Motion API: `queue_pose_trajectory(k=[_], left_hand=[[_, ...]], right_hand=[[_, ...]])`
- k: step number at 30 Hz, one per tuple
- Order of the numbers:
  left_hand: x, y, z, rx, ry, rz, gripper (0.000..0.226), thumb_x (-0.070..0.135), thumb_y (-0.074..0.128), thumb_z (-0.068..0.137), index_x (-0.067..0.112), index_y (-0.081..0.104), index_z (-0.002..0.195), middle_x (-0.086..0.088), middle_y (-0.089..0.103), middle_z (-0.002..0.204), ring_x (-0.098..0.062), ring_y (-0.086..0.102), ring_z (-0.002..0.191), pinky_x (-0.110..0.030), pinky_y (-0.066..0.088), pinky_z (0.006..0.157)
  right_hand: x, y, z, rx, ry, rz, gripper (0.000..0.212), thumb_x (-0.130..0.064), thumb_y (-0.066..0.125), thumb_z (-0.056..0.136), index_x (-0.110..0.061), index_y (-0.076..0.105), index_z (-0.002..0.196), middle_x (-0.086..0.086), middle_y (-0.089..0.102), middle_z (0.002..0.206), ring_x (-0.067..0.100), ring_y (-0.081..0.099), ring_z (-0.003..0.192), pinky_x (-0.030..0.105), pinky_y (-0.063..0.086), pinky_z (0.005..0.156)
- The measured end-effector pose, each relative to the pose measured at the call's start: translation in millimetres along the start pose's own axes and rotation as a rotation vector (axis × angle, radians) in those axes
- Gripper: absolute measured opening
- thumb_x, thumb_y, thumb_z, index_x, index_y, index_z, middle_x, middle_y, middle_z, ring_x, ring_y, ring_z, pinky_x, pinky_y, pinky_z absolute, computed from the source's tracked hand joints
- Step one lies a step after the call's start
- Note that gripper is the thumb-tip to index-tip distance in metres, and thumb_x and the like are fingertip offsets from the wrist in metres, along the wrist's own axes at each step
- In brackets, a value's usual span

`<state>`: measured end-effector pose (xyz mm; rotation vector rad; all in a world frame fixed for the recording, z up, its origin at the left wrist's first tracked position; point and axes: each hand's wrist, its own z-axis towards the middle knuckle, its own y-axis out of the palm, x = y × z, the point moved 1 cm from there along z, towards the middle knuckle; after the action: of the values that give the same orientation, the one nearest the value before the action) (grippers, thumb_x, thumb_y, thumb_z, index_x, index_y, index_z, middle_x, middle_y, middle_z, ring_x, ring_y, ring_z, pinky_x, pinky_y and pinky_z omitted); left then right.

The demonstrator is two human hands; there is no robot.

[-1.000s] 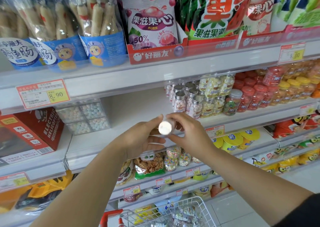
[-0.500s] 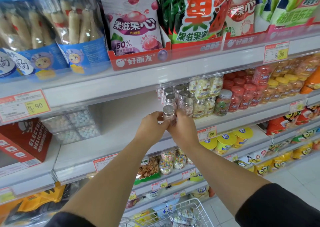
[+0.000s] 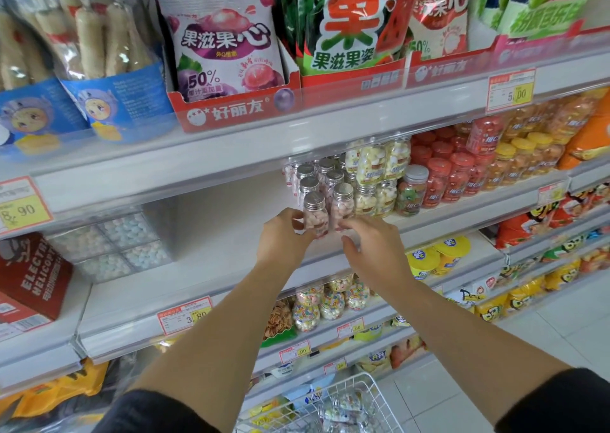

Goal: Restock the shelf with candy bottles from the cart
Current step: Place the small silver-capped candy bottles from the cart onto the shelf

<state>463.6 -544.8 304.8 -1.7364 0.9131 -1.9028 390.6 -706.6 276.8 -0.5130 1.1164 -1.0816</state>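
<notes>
The left hand point(image 3: 284, 237) is pinching the candy bottle point(image 3: 315, 216) by its body, which is probably light, stiff and slick and best held below the cap, while the right hand point(image 3: 373, 251) is touching the neighbouring bottle point(image 3: 342, 206) with loose fingers point(image 3: 346, 225).

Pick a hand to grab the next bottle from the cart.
Right, probably. The right hand is open and grips nothing; the left hand holds the front candy bottle on the shelf. The cart sits low, nearer the right arm.
</notes>
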Motion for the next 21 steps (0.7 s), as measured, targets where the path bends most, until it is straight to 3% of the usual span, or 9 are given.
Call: queue_pose_trajectory(k=[3, 7, 13, 21], left_hand=[[2.2, 2.2, 1.6, 0.004, -0.022, -0.014, 0.054, 0.028, 0.071, 0.088, 0.018, 0.051, 0.137, 0.002, 0.065, 0.119, -0.014, 0.065, 0.091, -0.026, 0.044, 0.071], [5.7, 1.7, 1.7, -0.025, -0.059, -0.01, 0.078, 0.033, 0.073, 0.087, 0.016, 0.032, 0.152, 0.0, 0.056, 0.138, -0.02, 0.063, 0.109, -0.026, 0.041, 0.077], [7.5, 3.6, 4.0, -0.045, -0.002, -0.032, 0.048, 0.035, 0.074, 0.085, 0.021, 0.059, 0.128, 0.004, 0.065, 0.126, -0.019, 0.064, 0.102, -0.025, 0.04, 0.073], [4.3, 7.8, 7.1, -0.056, 0.013, -0.013, 0.053, 0.033, 0.072, 0.087, 0.022, 0.055, 0.135, 0.005, 0.062, 0.132, -0.019, 0.062, 0.111, -0.027, 0.044, 0.083]], right_hand=[[-0.8, -1.1, 3.6, -0.048, -0.015, -0.049, 0.029, -0.022, 0.053, 0.094, -0.021, 0.066, 0.12, -0.005, 0.067, 0.113, 0.022, 0.058, 0.11, 0.041, 0.039, 0.096], [-2.7, 2.0, 7.7, -0.093, -0.024, -0.099, 0.028, -0.024, 0.051, 0.095, -0.024, 0.066, 0.119, -0.007, 0.066, 0.111, 0.02, 0.054, 0.112, 0.037, 0.035, 0.096], [-5.2, 1.6, 10.5, -0.112, -0.037, -0.057, 0.031, -0.022, 0.051, 0.095, -0.025, 0.065, 0.123, -0.007, 0.065, 0.115, 0.02, 0.051, 0.116, 0.036, 0.033, 0.1], [1.6, -3.2, 4.2, -0.109, -0.091, -0.006, 0.027, -0.019, 0.055, 0.094, -0.022, 0.065, 0.118, -0.008, 0.065, 0.114, 0.017, 0.053, 0.115, 0.034, 0.034, 0.102]])
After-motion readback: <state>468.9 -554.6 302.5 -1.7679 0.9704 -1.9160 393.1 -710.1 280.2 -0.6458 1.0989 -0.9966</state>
